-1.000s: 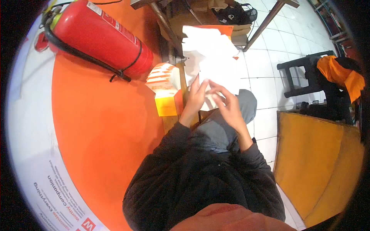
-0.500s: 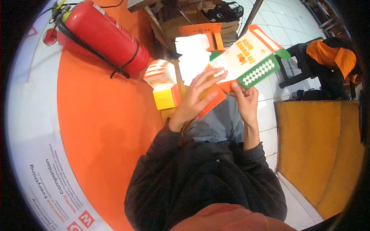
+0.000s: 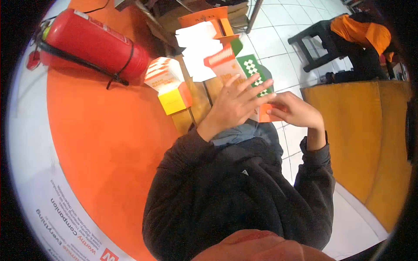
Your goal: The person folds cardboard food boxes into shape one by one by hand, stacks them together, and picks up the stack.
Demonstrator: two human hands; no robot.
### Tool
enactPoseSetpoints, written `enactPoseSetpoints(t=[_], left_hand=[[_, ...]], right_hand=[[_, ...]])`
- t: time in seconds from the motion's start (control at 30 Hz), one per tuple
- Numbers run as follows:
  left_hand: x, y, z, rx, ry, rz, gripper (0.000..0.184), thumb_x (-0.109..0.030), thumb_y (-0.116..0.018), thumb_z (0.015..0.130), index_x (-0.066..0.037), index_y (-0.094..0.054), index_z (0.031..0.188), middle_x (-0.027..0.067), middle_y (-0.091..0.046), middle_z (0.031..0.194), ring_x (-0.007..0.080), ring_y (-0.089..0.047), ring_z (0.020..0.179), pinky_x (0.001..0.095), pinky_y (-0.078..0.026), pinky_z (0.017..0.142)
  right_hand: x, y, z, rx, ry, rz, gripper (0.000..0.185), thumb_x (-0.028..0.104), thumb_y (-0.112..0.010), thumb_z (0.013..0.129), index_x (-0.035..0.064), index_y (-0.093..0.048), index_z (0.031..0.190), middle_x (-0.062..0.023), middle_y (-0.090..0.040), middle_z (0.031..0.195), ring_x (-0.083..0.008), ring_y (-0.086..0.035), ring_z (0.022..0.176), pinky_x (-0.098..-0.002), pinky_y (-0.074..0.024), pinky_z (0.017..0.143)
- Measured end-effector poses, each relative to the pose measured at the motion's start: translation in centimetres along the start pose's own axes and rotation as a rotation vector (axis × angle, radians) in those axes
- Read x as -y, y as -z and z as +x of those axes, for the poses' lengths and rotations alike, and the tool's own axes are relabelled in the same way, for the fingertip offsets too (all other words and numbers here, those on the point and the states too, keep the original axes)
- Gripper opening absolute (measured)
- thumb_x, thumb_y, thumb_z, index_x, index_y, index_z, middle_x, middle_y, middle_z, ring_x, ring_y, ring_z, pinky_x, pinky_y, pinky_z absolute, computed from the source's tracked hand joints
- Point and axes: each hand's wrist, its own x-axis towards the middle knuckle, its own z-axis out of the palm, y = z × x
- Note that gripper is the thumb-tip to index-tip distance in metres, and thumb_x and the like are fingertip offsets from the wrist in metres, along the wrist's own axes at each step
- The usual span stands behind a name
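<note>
Head view: right hand (image 3: 300, 111) pinches, fingers closed, the near orange end of a green, white and orange printed cardboard carton (image 3: 253, 69); left hand (image 3: 235, 104) extends across it, fingers spread. Beyond: yellow-and-orange cardboard box (image 3: 175, 99), white cardboard pieces (image 3: 200, 54).

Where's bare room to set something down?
White tiled floor lies bare between the black plastic stool and green-white printed carton. The orange surface below the red metal extinguisher is bare too, perhaps not level. Crowded: around left hand and right hand, by the carton, white card sheets and yellow-orange card box.
</note>
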Motion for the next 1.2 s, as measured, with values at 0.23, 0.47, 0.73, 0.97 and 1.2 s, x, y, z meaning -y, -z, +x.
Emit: enactPoseSetpoints(t=[0.23, 0.47, 0.73, 0.97, 1.2], left_hand=[[1.5, -4.7, -2.9, 0.290, 0.093, -0.007, 0.055, -0.023, -0.058, 0.085, -0.022, -0.045, 0.139, 0.0015, -0.033, 0.151, 0.0248, -0.031, 0.138, 0.0511, -0.027, 0.109], [1.2, -4.4, -3.0, 0.249, 0.134, -0.110, 0.037, -0.017, -0.059, 0.081, -0.024, -0.063, 0.117, 0.0019, -0.034, 0.151, 0.0278, -0.030, 0.138, 0.0504, -0.027, 0.109], [0.9, -4.4, -4.3, 0.289, 0.118, -0.055, 0.038, -0.021, -0.059, 0.082, -0.029, -0.062, 0.119, 0.0024, -0.033, 0.151, 0.0317, -0.033, 0.135, 0.0523, -0.024, 0.109], [1.3, -3.7, -5.0, 0.269, 0.133, -0.119, 0.034, -0.023, -0.058, 0.084, -0.029, -0.062, 0.117, 0.0030, -0.030, 0.153, 0.0308, -0.027, 0.138, 0.0538, -0.022, 0.109], [1.4, -4.3, -5.9, 0.293, 0.107, -0.124, 0.032, -0.022, -0.060, 0.083, -0.029, -0.063, 0.114, 0.0023, -0.030, 0.153, 0.0310, -0.026, 0.138, 0.0556, -0.021, 0.109]], right_hand=[[-1.1, -5.0, -1.3, -0.442, -0.219, 0.194, 0.018, 0.003, -0.063, 0.085, 0.0000, -0.057, 0.101, -0.0171, -0.063, 0.081, -0.0325, -0.064, 0.075, -0.0367, -0.0506, 0.067], [-3.6, -8.8, -1.7, -0.741, 0.072, -0.148, 0.015, 0.004, -0.067, 0.082, 0.0016, -0.060, 0.094, -0.0138, -0.063, 0.099, -0.0267, -0.064, 0.082, -0.0345, -0.0513, 0.068], [-3.9, -9.5, -1.1, -0.582, 0.009, -0.042, 0.016, 0.002, -0.066, 0.081, 0.0016, -0.058, 0.094, -0.0129, -0.064, 0.097, -0.0322, -0.064, 0.085, -0.0393, -0.0516, 0.072], [-4.6, -10.1, -0.9, -0.613, 0.233, -0.282, 0.014, 0.002, -0.064, 0.082, 0.0017, -0.056, 0.094, -0.0149, -0.062, 0.089, -0.0331, -0.062, 0.079, -0.0392, -0.0507, 0.068], [-4.0, -9.9, -0.4, -0.524, 0.054, -0.071, 0.016, 0.005, -0.067, 0.081, -0.0002, -0.056, 0.092, -0.0144, -0.061, 0.081, -0.0294, -0.061, 0.071, -0.0358, -0.0493, 0.062]])
